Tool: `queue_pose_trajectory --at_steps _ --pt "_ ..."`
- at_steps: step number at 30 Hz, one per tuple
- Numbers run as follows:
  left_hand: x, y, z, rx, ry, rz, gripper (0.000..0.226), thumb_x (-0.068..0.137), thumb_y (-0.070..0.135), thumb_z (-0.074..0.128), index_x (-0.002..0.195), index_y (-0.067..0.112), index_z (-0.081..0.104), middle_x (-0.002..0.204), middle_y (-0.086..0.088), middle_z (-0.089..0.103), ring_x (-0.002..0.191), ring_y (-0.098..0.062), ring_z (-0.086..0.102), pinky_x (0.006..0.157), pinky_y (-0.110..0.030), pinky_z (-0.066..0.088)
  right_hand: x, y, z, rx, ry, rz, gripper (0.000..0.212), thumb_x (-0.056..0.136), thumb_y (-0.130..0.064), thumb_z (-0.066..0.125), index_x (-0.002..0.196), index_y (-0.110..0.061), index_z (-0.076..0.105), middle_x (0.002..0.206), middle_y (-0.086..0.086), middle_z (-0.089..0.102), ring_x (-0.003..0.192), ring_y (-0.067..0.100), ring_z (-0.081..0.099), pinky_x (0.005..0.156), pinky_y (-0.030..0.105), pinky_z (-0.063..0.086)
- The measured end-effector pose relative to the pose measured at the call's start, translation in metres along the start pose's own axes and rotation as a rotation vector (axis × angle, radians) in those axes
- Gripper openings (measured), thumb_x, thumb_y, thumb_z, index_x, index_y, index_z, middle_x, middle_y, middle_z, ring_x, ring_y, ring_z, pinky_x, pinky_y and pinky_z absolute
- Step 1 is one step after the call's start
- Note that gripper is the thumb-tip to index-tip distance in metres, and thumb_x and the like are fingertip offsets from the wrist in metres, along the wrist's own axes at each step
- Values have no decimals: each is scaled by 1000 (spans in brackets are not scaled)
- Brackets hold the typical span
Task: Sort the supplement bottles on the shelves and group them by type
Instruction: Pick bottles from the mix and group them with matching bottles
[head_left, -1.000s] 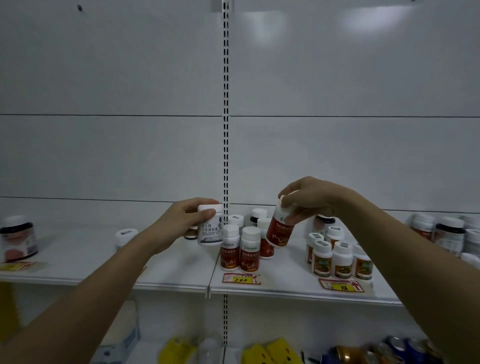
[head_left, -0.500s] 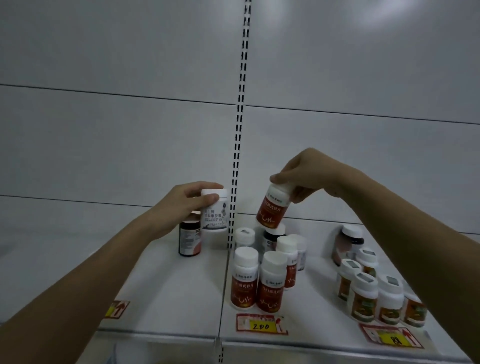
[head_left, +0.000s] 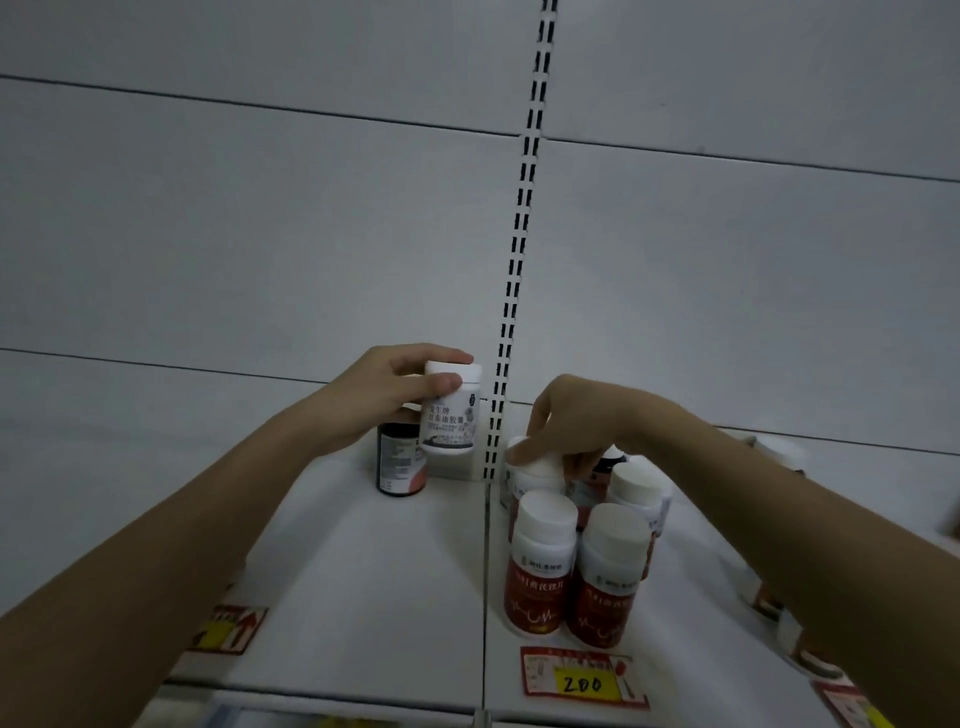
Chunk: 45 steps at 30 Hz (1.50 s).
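Up at the back of the shelf (head_left: 363, 561), the left hand (head_left: 374, 400) grips a white bottle (head_left: 451, 415) by its cap, held above a dark bottle (head_left: 399, 467). Rightward, the right hand (head_left: 576, 421) pinches the cap of a red bottle (head_left: 532, 478) standing behind 2 red-labelled bottles (head_left: 540, 571).

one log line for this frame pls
left hand: holds white-label bottle raised | right hand: gripping bottle cap behind red-label bottles | shelf

You face a pale grey panelled back wall (head_left: 260, 234) with a slotted black-and-white upright strip (head_left: 522, 208) up the centre. Lower right sits a red-and-yellow price tag marked "200" (head_left: 582, 678); lower left, another red-and-yellow label (head_left: 228, 629).
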<state>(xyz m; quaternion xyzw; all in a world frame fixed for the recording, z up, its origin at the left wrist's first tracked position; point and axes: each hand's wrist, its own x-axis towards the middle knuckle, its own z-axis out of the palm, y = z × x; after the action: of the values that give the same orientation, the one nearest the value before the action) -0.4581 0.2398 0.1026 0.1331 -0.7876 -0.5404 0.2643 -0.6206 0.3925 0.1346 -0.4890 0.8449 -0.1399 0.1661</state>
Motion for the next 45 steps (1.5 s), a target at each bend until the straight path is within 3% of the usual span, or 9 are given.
queue_pose_trajectory --at_steps 7,11,17,26,31,36,39,42,45 --pt "-11 10 1 23 -11 3 26 92 18 64 116 26 70 113 -1 72 102 -16 69 78 -25 56 -10 -3 11 -107 -107 35 57 80 -45 76 114 -2 64 75 6 65 51 14 59 40 17 48" --pt "-26 28 2 18 3 27 28 92 19 63 118 27 69 113 1 72 106 -16 68 83 -31 55 -24 -10 1 -59 86 -119 52 84 -46 71 116 -6 64 105 8 67 81 18 65 66 28 59" --pt "-67 64 23 -107 68 90 27 93 16 61 117 26 66 112 -2 73 103 -22 70 84 -34 58 -73 -30 -2 422 90 -392 43 85 -32 74 121 -16 57 104 3 72 95 17 71 86 39 59" --pt "-177 85 60 119 298 44 74 76 17 82 140 30 47 118 2 65 93 -13 72 80 -26 59 -140 -31 47 907 -33 -483 36 87 -17 72 119 -5 60 103 12 75 89 19 74 71 24 59" --pt "-221 80 68 196 362 -13 76 73 13 83 138 32 49 115 7 64 90 -11 72 70 -16 56 -161 -37 72 806 -96 -528 40 89 -28 69 125 -14 57 109 7 74 97 18 72 87 37 59" --pt "-237 64 57 152 365 8 78 73 13 83 139 35 49 119 4 66 95 -12 72 82 -29 59 -169 -61 75 727 123 -536 38 90 -26 67 125 -16 57 107 10 67 94 21 71 80 33 61" --pt "-237 54 41 155 324 21 76 77 17 81 141 36 45 123 5 64 100 -11 70 75 -22 58 -161 -74 82 705 161 -513 37 89 -24 70 123 -17 59 102 6 68 90 18 71 74 28 61" --pt "-232 41 9 333 278 41 65 85 35 72 143 37 42 131 9 57 114 -9 59 79 -21 52 -146 -84 96 679 249 -462 37 88 -24 71 123 -18 59 103 4 68 89 15 70 66 22 59" --pt "-229 14 -46 549 447 37 47 92 39 61 137 31 50 127 8 57 113 -12 55 91 -29 48 -122 -92 118 661 331 -382 40 87 -22 72 124 -17 58 110 4 66 91 14 66 67 23 58"
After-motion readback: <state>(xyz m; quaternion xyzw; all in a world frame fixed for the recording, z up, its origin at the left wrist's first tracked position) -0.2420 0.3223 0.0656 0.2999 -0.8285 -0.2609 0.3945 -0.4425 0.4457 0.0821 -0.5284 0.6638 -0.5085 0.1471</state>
